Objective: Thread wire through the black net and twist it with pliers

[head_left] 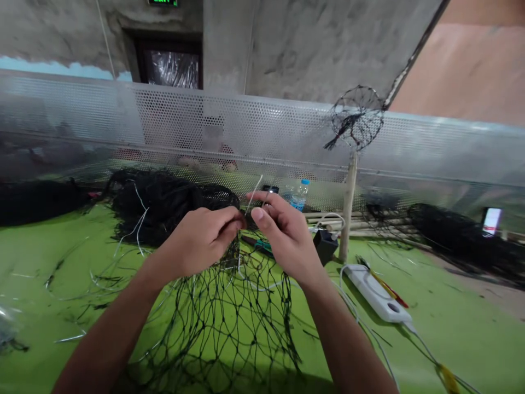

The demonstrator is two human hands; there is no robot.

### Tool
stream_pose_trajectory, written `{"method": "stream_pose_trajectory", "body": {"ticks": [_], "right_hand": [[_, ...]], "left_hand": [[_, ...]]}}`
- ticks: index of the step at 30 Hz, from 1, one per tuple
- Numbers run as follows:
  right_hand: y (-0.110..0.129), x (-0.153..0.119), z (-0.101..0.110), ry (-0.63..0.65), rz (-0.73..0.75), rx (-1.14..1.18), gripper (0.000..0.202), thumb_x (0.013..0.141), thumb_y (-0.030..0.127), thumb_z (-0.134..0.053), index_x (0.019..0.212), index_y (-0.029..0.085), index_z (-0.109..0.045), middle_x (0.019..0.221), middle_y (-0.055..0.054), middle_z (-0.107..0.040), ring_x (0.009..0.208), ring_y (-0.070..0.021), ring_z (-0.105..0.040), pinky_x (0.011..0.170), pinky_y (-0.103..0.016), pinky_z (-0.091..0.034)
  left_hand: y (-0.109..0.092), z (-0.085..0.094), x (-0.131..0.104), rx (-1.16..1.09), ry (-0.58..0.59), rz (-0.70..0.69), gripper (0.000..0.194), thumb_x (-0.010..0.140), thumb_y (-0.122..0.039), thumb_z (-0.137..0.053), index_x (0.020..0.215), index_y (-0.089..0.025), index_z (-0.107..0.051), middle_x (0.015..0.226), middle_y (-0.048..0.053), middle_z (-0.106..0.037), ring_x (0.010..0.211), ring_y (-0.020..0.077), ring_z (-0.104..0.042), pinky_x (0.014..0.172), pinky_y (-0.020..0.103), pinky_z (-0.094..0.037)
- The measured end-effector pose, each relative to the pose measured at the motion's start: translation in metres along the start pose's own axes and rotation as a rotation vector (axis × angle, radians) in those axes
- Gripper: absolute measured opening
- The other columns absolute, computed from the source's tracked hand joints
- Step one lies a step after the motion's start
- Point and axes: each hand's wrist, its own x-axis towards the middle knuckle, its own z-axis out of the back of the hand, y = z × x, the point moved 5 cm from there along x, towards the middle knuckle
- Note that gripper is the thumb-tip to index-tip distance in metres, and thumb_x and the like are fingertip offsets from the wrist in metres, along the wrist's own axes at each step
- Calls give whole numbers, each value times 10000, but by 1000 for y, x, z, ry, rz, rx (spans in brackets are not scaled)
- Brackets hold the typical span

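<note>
My left hand (205, 238) is closed in a pinch at the top edge of a black knotted net (229, 306), which hangs down toward me over the green table. A short white cord (255, 192) sticks up beside its fingertips. Just to the right is my right hand (287, 232), its index finger stretched out and its thumb apart from it, close to the cord. The other fingers of that hand are curled and partly hidden. Green-handled scissors (258, 244) lie behind the net, partly covered by the right hand.
A black netting pile (159, 202) lies at left behind my hands. A wooden post (348, 210) carries a round black net (357, 117). A white power strip (377, 293), a water bottle (301, 195), a black charger (325, 246) and a phone (491, 221) are around. A perforated metal screen (266, 131) stands behind.
</note>
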Motion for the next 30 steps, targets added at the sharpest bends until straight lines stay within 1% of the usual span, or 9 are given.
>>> {"method": "stream_pose_trajectory", "body": {"ticks": [2,5,10,16,20,23,25,27,30], "right_hand": [[2,0,0,-5,40,-93,267,1034,461,-574,1106,243,-709,654,54,-476,589,-125,-413,559,-307,-314],[4,0,-2,0,97,-171,262,1059,369,-531,907,228,-692,733,17,-581,688,-138,-519,649,-317,-396],[11,-1,2,-66,199,-141,195,1070,314,-511,956,233,-647,874,-3,-656,791,-144,-572,744,-319,-450],[13,-3,1,-15,208,-140,142,1053,292,-540,969,228,-634,860,8,-628,756,-127,-528,698,-301,-434],[8,-2,2,-3,185,-41,136,1025,345,-611,948,233,-628,845,11,-631,735,-126,-540,656,-297,-430],[8,-2,5,-54,205,-119,200,1025,379,-614,893,231,-637,791,15,-620,686,-119,-510,621,-296,-405],[11,-3,8,-114,227,-215,198,1039,384,-589,937,230,-660,749,25,-603,627,-110,-469,581,-290,-380],[14,-4,8,-139,264,-271,215,1067,366,-530,974,227,-666,744,26,-609,609,-106,-474,576,-284,-386],[19,-5,2,-104,330,-302,249,1083,293,-483,910,217,-644,823,1,-656,726,-116,-576,684,-280,-456]], "left_hand": [[1,1,0,-110,23,-4,188,1041,-257,-450,1031,-192,-626,574,-64,-578,484,94,-524,523,228,-365],[-1,-1,-1,-166,56,-52,169,1047,-248,-440,1121,-193,-582,575,-78,-589,485,90,-555,528,215,-401],[-6,1,-5,-194,18,-63,125,1065,-257,-396,1093,-212,-509,595,-84,-575,510,92,-561,555,221,-424],[-9,3,-6,-86,-30,-81,121,1068,-272,-397,1092,-219,-504,602,-85,-510,500,101,-486,531,242,-344],[-8,-5,-2,20,-9,-118,178,1075,-309,-404,1019,-207,-539,684,-46,-573,534,105,-470,546,262,-315],[-8,-6,-1,29,-51,-127,210,1077,-315,-415,1050,-201,-590,769,-19,-649,613,113,-543,605,266,-367],[-9,-2,-2,26,-120,-97,215,1071,-308,-428,1073,-198,-613,756,-25,-657,602,106,-545,602,262,-368],[-8,3,-4,-6,-169,-55,200,1060,-305,-456,1113,-206,-622,670,-58,-613,526,88,-483,558,254,-332],[-8,4,-4,-111,-143,-20,167,1052,-322,-498,1113,-226,-622,608,-88,-534,497,78,-414,532,249,-307]]}}
